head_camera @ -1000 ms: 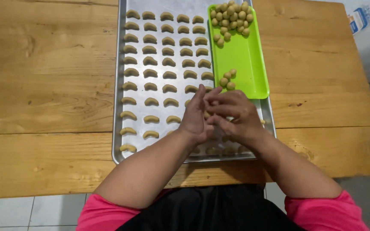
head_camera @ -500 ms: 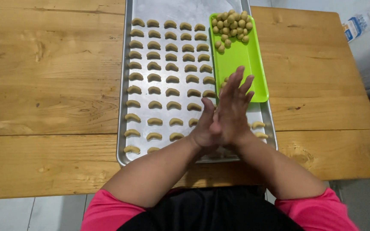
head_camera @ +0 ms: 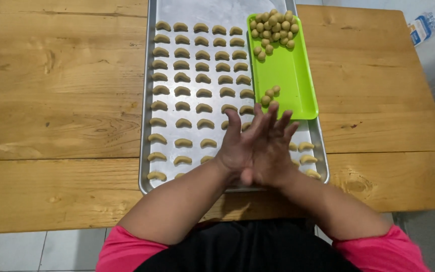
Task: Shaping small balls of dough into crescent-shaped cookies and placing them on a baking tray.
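Bench: a wooden bench [head_camera: 61, 100] of wide planks fills the view, its near edge just in front of the person.
Baking tray: a long metal baking tray [head_camera: 273, 12] lies along the middle of the bench, running away from the person.
Dough crescents: rows of small pale dough crescents [head_camera: 202, 80] lie in neat lines over the left and middle of the baking tray; a few more sit at its near right corner, just beside the hands.
Left hand: the left hand [head_camera: 237, 148] is held flat with fingers straight and pointing away, its palm pressed against the other hand, above the near end of the baking tray.
Right hand: the right hand [head_camera: 275, 151] lies palm to palm against the left one, fingers spread a little and angled up to the right; whether anything sits between the palms cannot be told.
Green tray: a bright green plastic tray [head_camera: 288, 75] rests on the right side of the baking tray, its near edge just beyond the fingertips.
Dough balls: a heap of small round dough balls [head_camera: 273, 30] fills the far end of the green tray, and a few loose ones lie at its near end, close to the fingertips.
Sleeves: pink sleeves [head_camera: 127, 252] show at the bottom of the view.
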